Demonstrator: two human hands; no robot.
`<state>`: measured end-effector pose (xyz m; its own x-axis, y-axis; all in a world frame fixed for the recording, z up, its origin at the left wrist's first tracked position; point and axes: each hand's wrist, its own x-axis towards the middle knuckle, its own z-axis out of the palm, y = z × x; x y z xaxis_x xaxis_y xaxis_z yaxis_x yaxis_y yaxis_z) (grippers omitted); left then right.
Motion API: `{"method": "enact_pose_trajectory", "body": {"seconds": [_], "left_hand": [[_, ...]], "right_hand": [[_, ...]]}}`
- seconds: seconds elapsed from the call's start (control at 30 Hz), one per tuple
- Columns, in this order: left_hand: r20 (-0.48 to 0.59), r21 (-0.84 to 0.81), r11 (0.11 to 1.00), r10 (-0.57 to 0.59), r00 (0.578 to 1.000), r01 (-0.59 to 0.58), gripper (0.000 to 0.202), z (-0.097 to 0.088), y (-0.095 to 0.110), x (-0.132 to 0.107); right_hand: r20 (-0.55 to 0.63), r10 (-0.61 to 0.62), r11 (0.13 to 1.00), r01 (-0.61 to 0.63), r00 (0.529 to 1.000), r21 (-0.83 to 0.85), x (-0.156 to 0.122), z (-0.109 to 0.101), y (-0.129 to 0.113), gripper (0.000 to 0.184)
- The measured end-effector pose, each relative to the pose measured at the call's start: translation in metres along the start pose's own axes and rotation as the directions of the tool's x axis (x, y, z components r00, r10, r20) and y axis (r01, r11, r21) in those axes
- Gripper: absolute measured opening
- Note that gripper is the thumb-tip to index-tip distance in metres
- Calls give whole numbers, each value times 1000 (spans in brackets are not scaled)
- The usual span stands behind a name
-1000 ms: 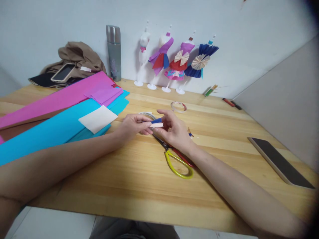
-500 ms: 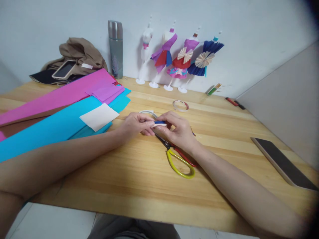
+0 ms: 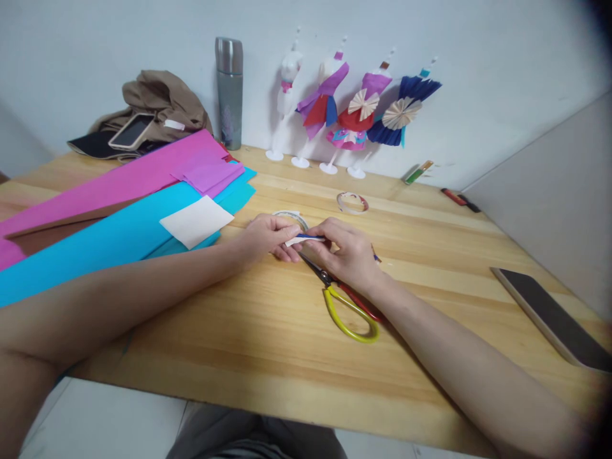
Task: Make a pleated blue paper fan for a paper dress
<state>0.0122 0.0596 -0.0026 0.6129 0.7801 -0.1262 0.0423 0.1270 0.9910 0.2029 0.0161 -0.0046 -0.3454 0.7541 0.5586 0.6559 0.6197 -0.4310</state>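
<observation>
A narrow strip of paper (image 3: pixel 302 240), blue on top and whitish below, spans the gap between my two hands. My left hand (image 3: pixel 275 236) pinches its left end between thumb and fingers. On the other end, my right hand (image 3: pixel 345 248) is closed with thumb and forefinger. Scissors (image 3: pixel 351 312) with one yellow and one red handle lie on the table just under my right hand, their blade tips hidden beneath the hands. Right behind the hands lies a roll of clear tape (image 3: pixel 295 218), partly covered by my left hand.
Pink paper (image 3: pixel 119 172), blue paper (image 3: pixel 102 241) and a white sheet (image 3: pixel 196 222) lie at left. Several small dress forms in paper outfits, such as a navy one (image 3: pixel 404 111), stand along the wall beside a flask (image 3: pixel 229 95). Another tape ring (image 3: pixel 352 203) and a tablet-like device (image 3: pixel 549 312) lie rightward.
The paper strip has turned in my fingers, showing more of its whitish side and a thinner blue edge. The whole view has shifted slightly. Both hands keep their pinch.
</observation>
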Motion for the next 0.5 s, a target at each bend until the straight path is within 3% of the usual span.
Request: {"method": "enact_pose_trajectory", "body": {"seconds": [0.1, 0.2, 0.3, 0.4, 0.5], "left_hand": [[7, 39, 999, -7, 1000, 7, 32, 1, -1, 1], [-79, 33, 999, 11, 997, -9, 33, 2, -4, 1], [-187, 224, 968, 159, 969, -115, 41, 2, -6, -2], [-84, 563, 755, 457, 886, -336, 35, 3, -6, -9], [106, 733, 517, 555, 825, -442, 33, 6, -5, -14]], "right_hand": [[10, 9, 1000, -9, 1000, -13, 0, 1, -1, 17], [-2, 16, 1000, -16, 1000, -17, -1, 2, 0, 16], [-29, 24, 1000, -24, 999, -15, -2, 4, 2, 14], [-54, 34, 999, -34, 998, 8, -2, 5, 3, 12], [-68, 53, 998, -50, 996, 37, -2, 5, 2, 9]]}}
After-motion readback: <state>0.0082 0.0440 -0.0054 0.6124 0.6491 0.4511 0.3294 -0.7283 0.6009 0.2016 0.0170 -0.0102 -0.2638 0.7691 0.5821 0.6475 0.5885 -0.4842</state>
